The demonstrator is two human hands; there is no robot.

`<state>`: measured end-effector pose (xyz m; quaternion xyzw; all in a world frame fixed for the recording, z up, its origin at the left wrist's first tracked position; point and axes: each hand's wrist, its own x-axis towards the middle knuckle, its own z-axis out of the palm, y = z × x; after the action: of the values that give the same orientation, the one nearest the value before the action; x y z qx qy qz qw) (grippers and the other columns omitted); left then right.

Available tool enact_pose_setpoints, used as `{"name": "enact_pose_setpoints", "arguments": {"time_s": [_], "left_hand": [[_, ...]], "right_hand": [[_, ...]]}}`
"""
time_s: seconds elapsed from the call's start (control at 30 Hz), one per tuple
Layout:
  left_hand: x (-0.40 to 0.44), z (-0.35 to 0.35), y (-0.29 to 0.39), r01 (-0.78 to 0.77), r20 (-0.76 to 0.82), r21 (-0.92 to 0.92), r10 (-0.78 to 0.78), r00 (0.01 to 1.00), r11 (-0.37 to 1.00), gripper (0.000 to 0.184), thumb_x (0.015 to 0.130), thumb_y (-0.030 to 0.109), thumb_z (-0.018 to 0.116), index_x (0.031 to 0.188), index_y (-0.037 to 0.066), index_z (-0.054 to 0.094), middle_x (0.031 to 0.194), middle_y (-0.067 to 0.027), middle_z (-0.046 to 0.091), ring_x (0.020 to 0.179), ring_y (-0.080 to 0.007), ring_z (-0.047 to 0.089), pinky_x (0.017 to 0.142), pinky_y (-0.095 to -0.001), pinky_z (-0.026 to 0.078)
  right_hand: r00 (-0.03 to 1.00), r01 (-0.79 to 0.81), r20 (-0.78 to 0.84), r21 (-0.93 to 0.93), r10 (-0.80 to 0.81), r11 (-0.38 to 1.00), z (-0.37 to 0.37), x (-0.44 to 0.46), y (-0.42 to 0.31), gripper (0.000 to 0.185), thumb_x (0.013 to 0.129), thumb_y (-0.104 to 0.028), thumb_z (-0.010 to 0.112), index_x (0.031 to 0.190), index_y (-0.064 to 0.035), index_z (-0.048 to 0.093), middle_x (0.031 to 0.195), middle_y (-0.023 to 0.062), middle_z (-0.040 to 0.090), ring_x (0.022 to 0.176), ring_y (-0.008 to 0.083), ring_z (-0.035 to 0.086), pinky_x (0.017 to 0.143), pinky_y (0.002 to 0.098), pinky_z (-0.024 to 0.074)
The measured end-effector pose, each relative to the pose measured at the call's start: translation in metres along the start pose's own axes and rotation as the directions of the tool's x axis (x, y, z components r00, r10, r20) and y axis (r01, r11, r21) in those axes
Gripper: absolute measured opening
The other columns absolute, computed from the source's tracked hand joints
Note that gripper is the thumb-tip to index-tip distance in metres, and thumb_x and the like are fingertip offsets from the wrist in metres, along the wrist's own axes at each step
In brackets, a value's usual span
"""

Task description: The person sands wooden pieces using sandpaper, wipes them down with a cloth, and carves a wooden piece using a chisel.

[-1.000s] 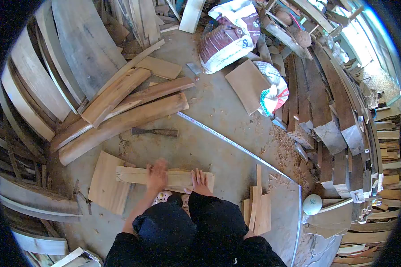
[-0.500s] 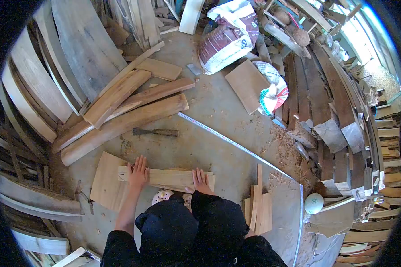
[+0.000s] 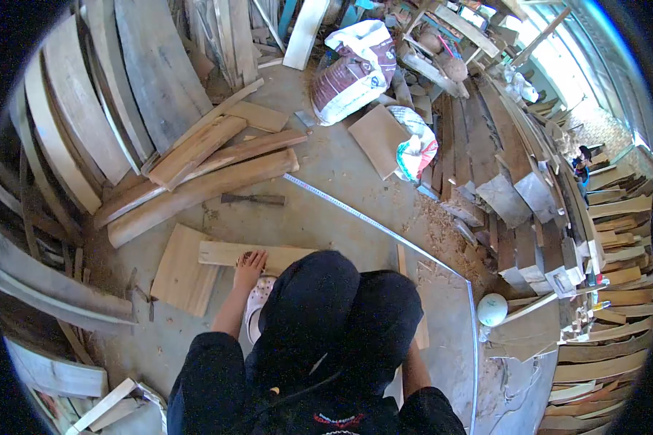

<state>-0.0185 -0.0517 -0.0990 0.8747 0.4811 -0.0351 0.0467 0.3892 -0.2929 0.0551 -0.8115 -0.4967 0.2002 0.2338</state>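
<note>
A long, narrow wooden board [image 3: 297, 255] lies across the floor in front of my feet, its right end hidden by my knee. My left hand [image 3: 249, 270] rests on its near edge, with the fingers lying over the top face. Under the board's left end is a wider, pale wooden panel [image 3: 185, 272]. My right forearm reaches down beside my right knee, and that hand is hidden behind the leg. Partly covered by the same knee, a few thin wood pieces [image 3: 422, 335] lie on the right.
Beyond the board lie a chisel-like tool [image 3: 252, 199] and several thick planks [image 3: 203, 199]. An unrolled measuring tape [image 3: 370, 220] crosses the floor and bends toward me. Sacks [image 3: 352, 80], stacked timber [image 3: 511, 192] and a white ball [image 3: 492, 309] stand to the right. Tall boards lean at the left.
My right hand has left the board and gone down behind my right leg. My knees have come up over the board's right part. My left hand remains on the board.
</note>
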Motion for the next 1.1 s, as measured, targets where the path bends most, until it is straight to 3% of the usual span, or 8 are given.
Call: {"name": "enact_pose_setpoints", "arguments": {"time_s": [0.1,0.13,0.23,0.27,0.37,0.67,0.87,1.1], "left_hand": [[-0.012,-0.010,-0.007,0.037,0.127,-0.124,-0.021,0.992,0.992,0.053,0.091,0.021,0.034,0.142,0.017,0.021,0.149,-0.0006,0.019,0.135,-0.0181,0.023,0.109,-0.0466,0.019],[-0.019,-0.010,-0.012,-0.010,-0.031,-0.096,0.007,0.999,0.995,0.045,0.092,0.020,0.034,0.136,0.012,0.033,0.143,-0.0062,0.033,0.127,-0.0225,0.038,0.103,-0.0447,0.032],[-0.034,-0.047,-0.019,0.157,0.157,-0.344,-0.108,0.982,0.926,0.035,0.091,0.021,0.036,0.122,0.012,0.049,0.125,-0.0106,0.053,0.111,-0.0283,0.053,0.091,-0.0435,0.043],[-0.039,-0.049,-0.023,0.198,0.172,-0.315,-0.149,0.974,0.928,0.025,0.089,0.022,0.042,0.104,0.012,0.060,0.104,-0.0129,0.063,0.094,-0.0317,0.061,0.079,-0.0433,0.049],[-0.056,-0.039,-0.039,0.115,-0.037,-0.275,-0.130,0.991,0.955,0.021,0.086,0.020,0.047,0.098,0.014,0.063,0.098,-0.0138,0.064,0.091,-0.0319,0.062,0.076,-0.0436,0.050],[-0.116,-0.067,-0.047,0.305,0.020,-0.331,-0.317,0.948,0.893,0.019,0.084,0.022,0.049,0.095,0.016,0.064,0.098,-0.0139,0.064,0.087,-0.0327,0.063,0.073,-0.0448,0.050],[-0.131,-0.061,-0.049,0.306,0.153,-0.305,-0.271,0.950,0.902,0.023,0.087,0.027,0.047,0.100,0.018,0.064,0.098,-0.0144,0.064,0.093,-0.0324,0.061,0.077,-0.0469,0.048],[-0.096,-0.068,-0.035,0.332,-0.105,-0.648,-0.513,0.852,0.685,0.027,0.084,0.026,0.049,0.096,0.006,0.063,0.094,-0.0213,0.062,0.091,-0.0371,0.060,0.075,-0.0441,0.047]], "right_hand": [[0.992,-0.076,-0.081,0.220,0.096,0.972,-0.033,-0.033,0.018,0.045,0.090,-0.030,0.050,0.123,0.0003,0.044,0.119,0.0116,0.048,0.112,0.0212,0.042,0.096,0.0354,0.0331],[0.989,-0.079,-0.101,0.275,0.110,0.958,-0.041,-0.039,0.018,0.043,0.090,-0.029,0.050,0.121,0.0006,0.046,0.117,0.0112,0.050,0.110,0.0206,0.044,0.095,0.0346,0.0341],[0.986,-0.031,-0.142,0.362,0.088,0.931,-0.052,-0.041,0.011,0.038,0.091,-0.026,0.049,0.117,0.0013,0.051,0.111,0.0102,0.056,0.105,0.0186,0.049,0.092,0.0322,0.0372],[0.987,-0.006,-0.148,0.379,0.067,0.925,-0.051,-0.039,0.005,0.036,0.092,-0.025,0.049,0.116,0.0015,0.053,0.109,0.0099,0.058,0.104,0.0180,0.050,0.092,0.0314,0.0382],[0.986,0.091,-0.166,0.396,-0.026,0.914,-0.052,-0.032,-0.020,0.033,0.092,-0.022,0.049,0.112,0.0029,0.057,0.103,0.0098,0.062,0.099,0.0169,0.054,0.089,0.0301,0.0412],[0.922,0.295,-0.349,0.347,-0.169,0.890,-0.083,-0.034,-0.100,0.031,0.094,-0.020,0.047,0.108,0.0047,0.058,0.096,0.0119,0.065,0.090,0.0160,0.058,0.082,0.0292,0.0446],[0.882,0.375,-0.437,0.424,-0.177,0.824,-0.108,-0.050,-0.128,0.028,0.096,-0.016,0.041,0.103,0.0029,0.060,0.086,0.0099,0.064,0.078,0.0143,0.060,0.073,0.0285,0.0487],[0.853,0.461,-0.463,0.453,-0.241,0.763,-0.128,-0.031,-0.148,0.028,0.096,-0.018,0.042,0.103,0.0026,0.060,0.086,0.0092,0.063,0.075,0.0137,0.059,0.072,0.0267,0.0480]]}}
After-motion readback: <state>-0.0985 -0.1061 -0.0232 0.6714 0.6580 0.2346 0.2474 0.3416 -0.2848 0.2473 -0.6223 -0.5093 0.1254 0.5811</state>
